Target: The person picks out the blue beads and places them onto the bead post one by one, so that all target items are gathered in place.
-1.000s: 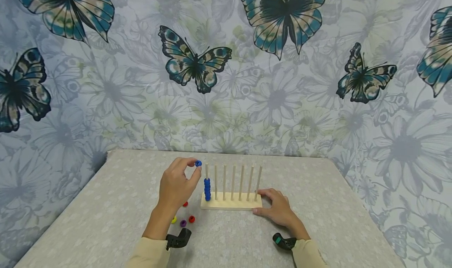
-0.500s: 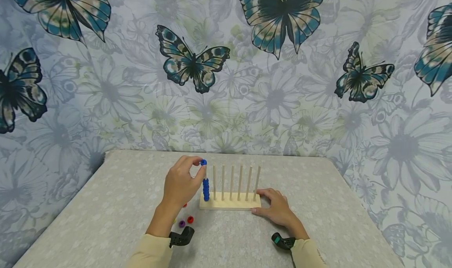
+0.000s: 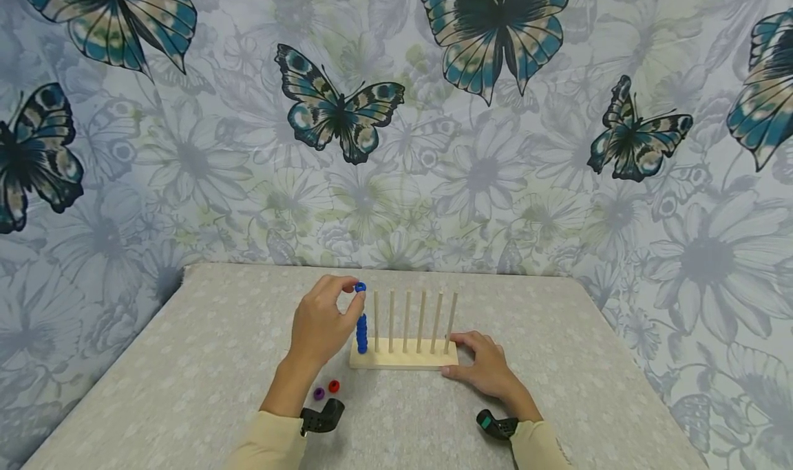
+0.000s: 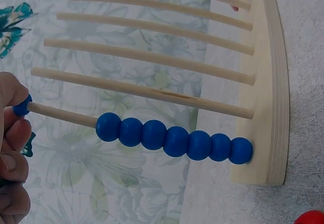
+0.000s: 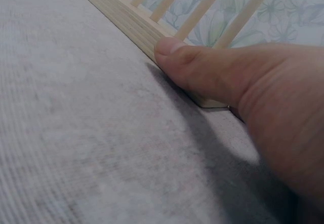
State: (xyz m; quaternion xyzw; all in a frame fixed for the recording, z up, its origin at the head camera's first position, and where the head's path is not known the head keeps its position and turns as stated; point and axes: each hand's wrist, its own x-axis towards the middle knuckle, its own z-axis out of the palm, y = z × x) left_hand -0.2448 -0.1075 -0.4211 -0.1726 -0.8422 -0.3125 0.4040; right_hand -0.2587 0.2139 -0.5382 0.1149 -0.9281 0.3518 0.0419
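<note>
At the top of the leftmost peg [image 4: 66, 114], my left hand [image 3: 323, 324] pinches a blue bead [image 4: 22, 106] between thumb and finger. The bead sits at the peg's tip, and the peg seems to enter it. Lower on that peg, several blue beads [image 4: 176, 141] are stacked down to the wooden base [image 3: 403, 362]. My right hand [image 3: 486, 365] grips the base's right end, the thumb on its front edge. The fingers behind the base are mostly hidden. The other upright pegs [image 3: 407, 322] carry no beads.
On the patterned tablecloth [image 3: 396, 422], a red bead [image 3: 334, 386] and a purple bead [image 3: 319, 393] lie in front of the base's left end, near the left wrist. A butterfly-print wall covering [image 3: 396, 201] rises behind the table.
My left hand has moved slightly right, bringing the blue bead from beside the leftmost peg onto its tip. My right hand has kept its grip on the base.
</note>
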